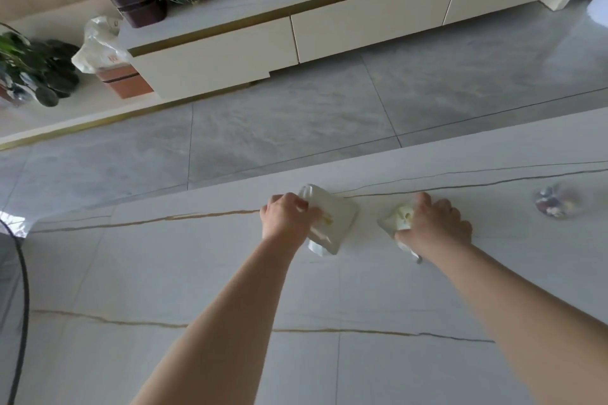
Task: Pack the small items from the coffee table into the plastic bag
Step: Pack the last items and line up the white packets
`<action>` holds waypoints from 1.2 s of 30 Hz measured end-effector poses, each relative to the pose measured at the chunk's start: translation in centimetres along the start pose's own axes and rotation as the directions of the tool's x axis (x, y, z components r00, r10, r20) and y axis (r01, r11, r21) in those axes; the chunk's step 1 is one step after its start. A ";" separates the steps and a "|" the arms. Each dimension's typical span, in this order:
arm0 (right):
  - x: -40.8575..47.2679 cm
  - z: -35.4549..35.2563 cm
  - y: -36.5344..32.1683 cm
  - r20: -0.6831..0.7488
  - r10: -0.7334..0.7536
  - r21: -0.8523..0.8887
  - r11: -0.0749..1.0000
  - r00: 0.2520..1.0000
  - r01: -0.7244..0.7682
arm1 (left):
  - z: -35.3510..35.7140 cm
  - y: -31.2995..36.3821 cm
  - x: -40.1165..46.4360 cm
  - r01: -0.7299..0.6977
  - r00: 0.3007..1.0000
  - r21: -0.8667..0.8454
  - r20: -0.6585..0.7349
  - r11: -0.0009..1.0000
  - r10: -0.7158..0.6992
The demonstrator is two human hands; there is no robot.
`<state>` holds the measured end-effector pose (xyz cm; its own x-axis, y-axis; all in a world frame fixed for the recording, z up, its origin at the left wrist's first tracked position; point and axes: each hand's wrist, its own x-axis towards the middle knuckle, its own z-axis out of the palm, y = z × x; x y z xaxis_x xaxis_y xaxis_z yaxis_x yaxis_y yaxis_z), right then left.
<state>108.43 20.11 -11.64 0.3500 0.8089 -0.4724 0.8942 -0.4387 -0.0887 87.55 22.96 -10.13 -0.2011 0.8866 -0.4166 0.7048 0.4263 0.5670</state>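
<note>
On the white marble coffee table (197,273), near its far edge, lies a translucent white plastic bag (335,220). My left hand (286,219) grips the bag's left side with curled fingers. A little to the right, my right hand (434,223) closes over a small pale wrapped item (399,219) lying on the table; a thin end of it sticks out below the wrist. Far to the right a small clear bundle of coloured bits (556,202) rests on the table, blurred.
Beyond the table runs grey tiled floor (296,115), then a low cream TV cabinet (296,33) with a red bottle, a bowl, a vase and a kettle. A potted plant (29,69) and a brown box stand at left. A dark curved cable (23,289) crosses the left edge.
</note>
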 end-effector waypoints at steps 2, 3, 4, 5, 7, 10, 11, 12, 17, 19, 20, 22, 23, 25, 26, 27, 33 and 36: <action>0.1 0.0 0.2 -0.015 -0.026 0.013 1.000 1.000 0.026 | 1.3 0.2 -0.1 0.030 0.999 0.066 0.024 0.997 -0.031; 0.1 0.1 0.4 -0.016 -0.032 0.022 0.999 0.999 0.033 | 1.8 0.3 -0.4 0.036 0.999 0.125 0.025 0.991 -0.039; -0.1 0.2 0.5 -0.020 -0.032 0.043 0.999 0.999 0.032 | 2.1 0.3 -0.7 0.036 0.999 0.175 0.026 0.984 -0.041; -0.5 0.3 0.7 -0.032 -0.017 0.081 0.997 0.999 0.020 | 2.4 0.4 -1.2 0.029 0.999 0.200 0.030 0.979 -0.036; -1.6 1.0 1.4 -0.071 0.039 0.149 0.988 0.997 -0.028 | 3.2 0.9 -2.5 -0.015 0.997 0.217 0.073 0.976 -0.001; -3.6 1.7 4.5 -0.087 0.076 0.206 0.977 0.993 -0.057 | 5.3 2.0 -4.8 -0.129 0.982 0.177 0.157 0.976 0.101; -3.8 1.3 6.1 -0.091 0.080 0.251 0.966 0.993 -0.055 | 6.1 2.6 -5.3 -0.161 0.975 0.146 0.177 0.976 0.135; -3.8 0.6 7.8 -0.103 0.076 0.299 0.953 0.992 -0.042 | 6.9 3.4 -5.7 -0.183 0.967 0.108 0.197 0.977 0.159; -1.9 -5.3 14.3 -0.318 0.102 0.402 0.915 0.943 0.037 | 11.8 7.2 -6.4 0.026 0.938 -0.155 0.345 0.988 0.029; -0.8 -7.3 15.2 -0.417 0.121 0.405 0.912 0.901 0.065 | 13.6 7.2 -6.6 0.121 0.941 -0.182 0.334 0.976 -0.054; -0.1 -8.0 15.6 -0.459 0.129 0.402 0.913 0.879 0.076 | 14.1 7.1 -6.6 0.128 0.947 -0.153 0.313 0.980 -0.075; 1.5 -9.1 16.1 -0.494 0.154 0.410 0.909 0.855 0.073 | 14.4 7.0 -6.3 0.117 0.956 -0.083 0.281 0.990 -0.089; 2.5 -9.4 16.2 -0.477 0.162 0.424 0.903 0.864 0.065 | 14.4 7.0 -6.1 0.113 0.957 -0.074 0.278 0.991 -0.088; 4.3 -9.1 16.2 -0.345 0.166 0.469 0.883 0.924 0.017 | 14.4 7.2 -5.8 0.107 0.958 -0.076 0.276 0.991 -0.082; 4.9 -8.7 16.1 -0.254 0.160 0.480 0.877 0.954 -0.019 | 14.4 7.3 -5.8 0.096 0.960 -0.064 0.270 0.993 -0.075; 5.3 -8.0 15.9 -0.181 0.147 0.475 0.879 0.972 -0.044 | 14.5 7.3 -5.8 0.079 0.963 -0.040 0.263 0.996 -0.065; 2.6 -3.2 16.3 -0.229 0.113 0.340 0.940 0.967 -0.030 | 14.3 7.4 -5.9 -0.033 0.962 0.100 0.272 0.994 0.005; -0.5 -1.8 17.3 -0.282 0.057 0.287 0.958 0.958 0.027 | 14.2 7.5 -7.0 -0.031 0.968 0.091 0.252 0.995 0.007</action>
<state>124.24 12.80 -11.34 0.4651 0.8600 -0.2098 0.7858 -0.5102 -0.3495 103.92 17.35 -13.04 -0.0183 0.8155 -0.5785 0.7697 0.3808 0.5124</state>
